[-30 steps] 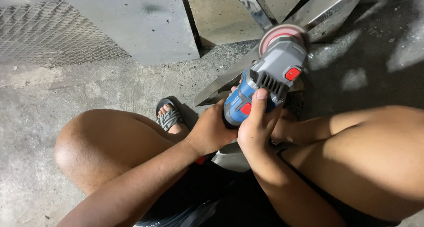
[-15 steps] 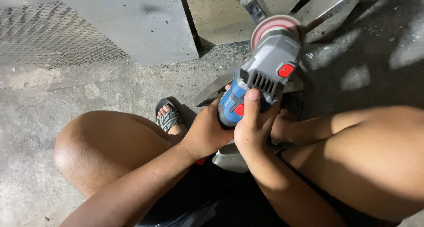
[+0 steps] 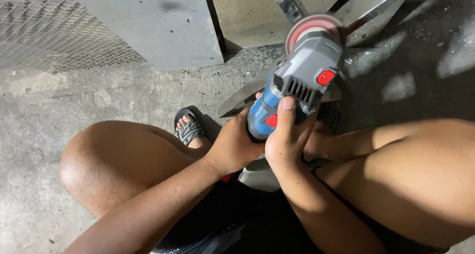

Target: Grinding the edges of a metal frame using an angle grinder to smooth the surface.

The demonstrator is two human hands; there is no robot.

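The person crouched on the concrete floor [image 3: 89,91] with both knees bent, and both hands were wrapped around an angle grinder [image 3: 297,81]. The left hand [image 3: 232,147] held the blue rear part of the body from the side and below, its grip closed around it. The right hand [image 3: 287,138] held the same part from above, its grip closed too, with the thumb [image 3: 286,110] lying along the grey housing just below the cooling vents. The grinder pointed away from the person, and its reddish disc [image 3: 310,29] sat at the far end, over or against the angled metal bars [image 3: 366,9] of a steel frame; whether the disc actually touched the metal could not be told from this view. A sandalled foot [image 3: 189,130] rested on the floor just left of the hands, close to a lower metal strip [image 3: 242,98]. Behind stood a grey panel [image 3: 148,26] and a sheet of wire mesh [image 3: 54,36]. Judging by the two-handed hold and the disc set at the bars, the step in hand looked like grinding or smoothing the frame. The next move would call for a firm, steady hold and light, even pressure, with the foot and knees kept well apart from the disc.
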